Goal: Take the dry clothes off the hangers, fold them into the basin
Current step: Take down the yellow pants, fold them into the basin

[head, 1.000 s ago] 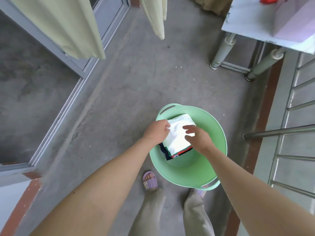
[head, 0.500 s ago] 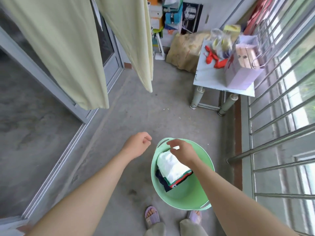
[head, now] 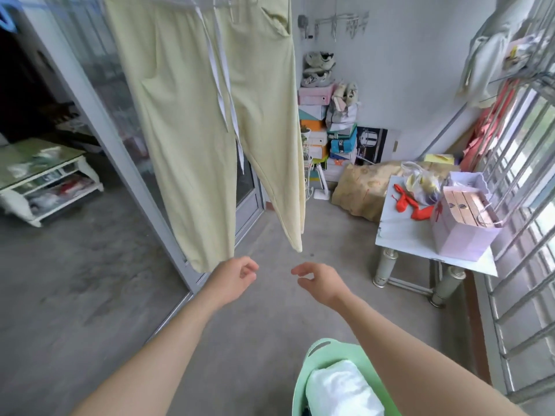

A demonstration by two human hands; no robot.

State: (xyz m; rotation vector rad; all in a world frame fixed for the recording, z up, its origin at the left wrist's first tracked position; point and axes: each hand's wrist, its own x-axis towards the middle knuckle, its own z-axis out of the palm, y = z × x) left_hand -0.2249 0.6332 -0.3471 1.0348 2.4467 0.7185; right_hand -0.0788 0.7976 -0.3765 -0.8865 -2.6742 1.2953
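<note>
Both hands are empty: my left hand [head: 237, 276] and right hand [head: 321, 283] hover near each other with fingers loosely curled round nothing, just below the hems of the pale yellow-green trousers [head: 192, 130]. I judge the step in hand is fetching the next garment. Those trousers hang full length from a white hanger [head: 207, 2] at the top edge of the view, while the green basin [head: 342, 346] sits on the floor under my right forearm with a folded white garment [head: 339, 388] lying in it. The next move, as I read it, calls for a reach well above where the hands are now, up to the waistband, to slip it off the hanger (how it is fastened I cannot make out). Ahead the concrete floor gives decent room. The sides are tighter: the sliding door frame [head: 90, 115] runs behind the trousers on the left, the window bars [head: 510, 187] line the right, and the white table [head: 402, 232] stands against them. My smallest worry is the white drawstring [head: 220, 94] dangling down the front, which could snag
</note>
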